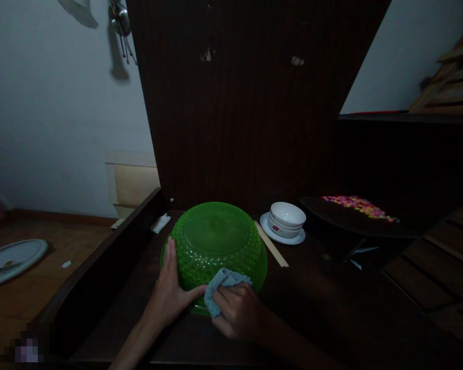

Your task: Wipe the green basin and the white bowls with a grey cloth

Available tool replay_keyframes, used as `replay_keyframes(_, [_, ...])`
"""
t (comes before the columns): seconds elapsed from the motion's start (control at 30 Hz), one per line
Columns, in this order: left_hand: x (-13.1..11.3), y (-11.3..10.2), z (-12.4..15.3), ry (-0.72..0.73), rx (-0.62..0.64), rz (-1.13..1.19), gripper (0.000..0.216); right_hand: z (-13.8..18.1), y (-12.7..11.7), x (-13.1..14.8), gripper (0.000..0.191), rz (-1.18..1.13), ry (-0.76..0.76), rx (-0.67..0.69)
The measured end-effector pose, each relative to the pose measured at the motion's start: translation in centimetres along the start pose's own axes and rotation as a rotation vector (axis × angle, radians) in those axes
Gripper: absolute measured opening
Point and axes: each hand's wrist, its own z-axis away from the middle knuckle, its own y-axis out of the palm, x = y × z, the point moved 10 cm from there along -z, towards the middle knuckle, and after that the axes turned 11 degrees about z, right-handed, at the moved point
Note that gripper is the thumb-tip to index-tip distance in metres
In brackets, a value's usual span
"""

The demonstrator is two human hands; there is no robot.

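A green plastic basin (214, 241) lies upside down on a dark wooden surface (316, 303). My left hand (168, 290) rests flat against its left side, fingers stretched out along the wall. My right hand (237, 308) is closed around a small grey-blue cloth (221, 285), which it presses against the near side of the basin.
A stack of white bowls on a white plate (285, 222) stands right of the basin, with wooden chopsticks (270, 243) beside it. A dark tray with colourful bits (357, 208) is further right. A tall dark board stands behind. A white tray (11, 259) lies on the floor left.
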Motion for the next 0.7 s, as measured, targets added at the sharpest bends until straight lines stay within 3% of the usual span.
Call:
replay_keyframes(0.1, [0.1, -0.2, -0.1, -0.022, -0.008, -0.007, 0.135, 0.5, -1.2, -1.9, 0.005, -0.081, 0.076, -0.04])
replay_keyframes(0.17, [0.1, -0.4, -0.1, -0.044, -0.02, -0.011, 0.136, 1.1, -2.5, -4.6, 0.006, -0.16, 0.21, -0.072])
replay_keyframes(0.33, [0.5, -1.2, -0.4, -0.086, -0.022, -0.003, 0.135, 4.1, -5.5, -14.8, 0.023, -0.383, 0.768, -0.146])
replay_keyframes(0.43, [1.1, -1.8, -0.7, -0.099, -0.004, 0.014, 0.135, 5.5, -7.1, -19.6, 0.022, -0.374, 0.988, -0.209])
replay_keyframes(0.57, [1.8, -2.2, -1.0, -0.112, 0.042, 0.042, 0.135, 5.8, -7.3, -23.5, 0.023, -0.254, 1.114, -0.193])
replay_keyframes(0.7, [1.9, -2.0, -1.2, -0.113, 0.084, 0.072, 0.135, 4.3, -4.7, -26.2, 0.021, -0.284, 1.13, -0.185])
